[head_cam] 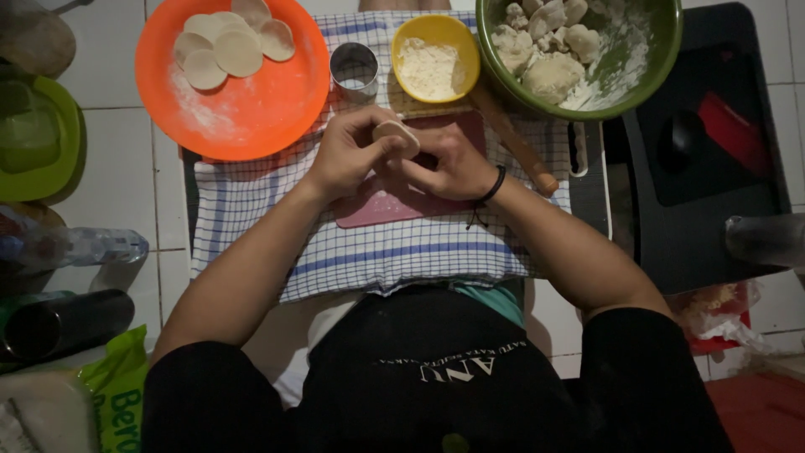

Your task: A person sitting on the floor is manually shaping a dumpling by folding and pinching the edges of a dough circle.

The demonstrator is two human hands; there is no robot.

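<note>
Smooth round dough disc (396, 132) pinched between fingers of both hands, left hand (348, 155), right hand (453, 164).

Dough discs (228, 42) on plate (251, 109); ring cutter (354, 70) between plate, flour bowl (435, 57).

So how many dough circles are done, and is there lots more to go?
About six flat rounds already lie on the orange plate. Right now the left hand and right hand hold one dough piece together above the pink board. Plenty is left: the green bowl holds a pile of dough lumps. The ring cutter and rolling pin lie idle.
</note>
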